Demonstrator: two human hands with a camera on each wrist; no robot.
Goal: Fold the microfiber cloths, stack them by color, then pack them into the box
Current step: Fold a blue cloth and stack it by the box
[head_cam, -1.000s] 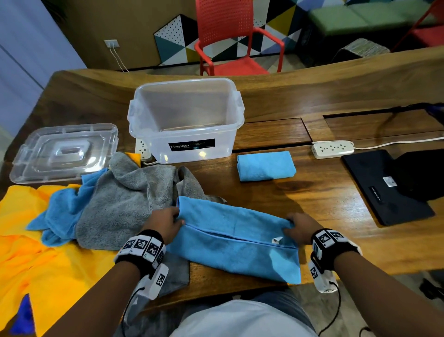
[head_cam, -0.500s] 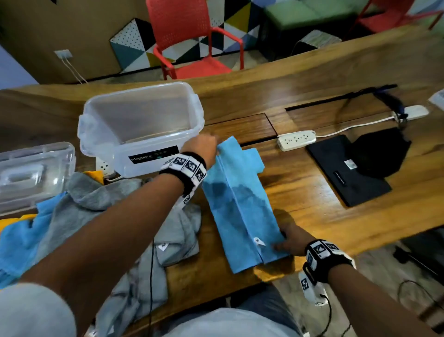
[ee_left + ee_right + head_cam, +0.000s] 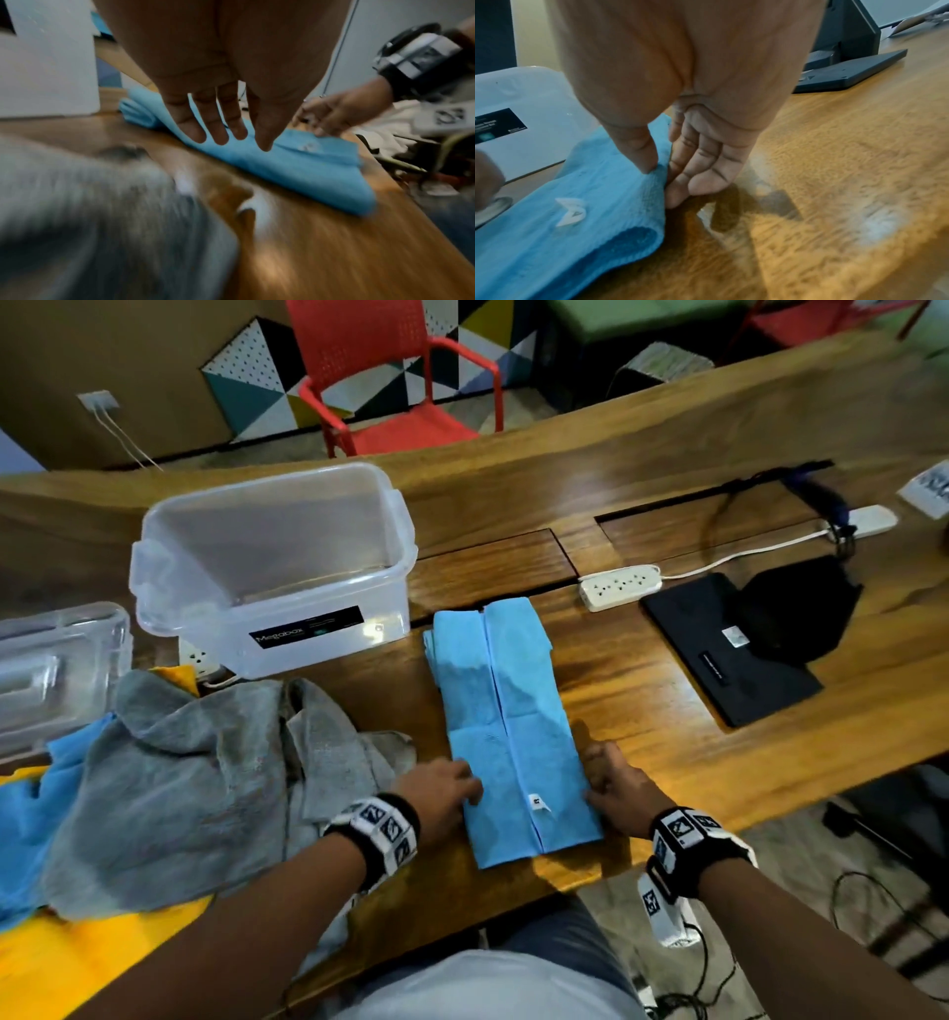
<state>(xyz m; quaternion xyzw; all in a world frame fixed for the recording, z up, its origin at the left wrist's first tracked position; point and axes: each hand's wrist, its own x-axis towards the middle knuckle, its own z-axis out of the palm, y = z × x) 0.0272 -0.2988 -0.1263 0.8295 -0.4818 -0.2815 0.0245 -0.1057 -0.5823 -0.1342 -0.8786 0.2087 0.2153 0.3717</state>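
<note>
Folding step: my left hand [image 3: 441,793] lies flat, right hand [image 3: 613,788] pinching the long blue microfiber cloth [image 3: 506,726]; next, fold toward twelve o'clock.

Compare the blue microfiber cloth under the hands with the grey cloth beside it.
The blue microfiber cloth lies flat as a long folded strip; the grey cloth sits rumpled and unfolded. The left hand and right hand are on the blue one, none on the grey. Both rest on the wooden table.
</note>
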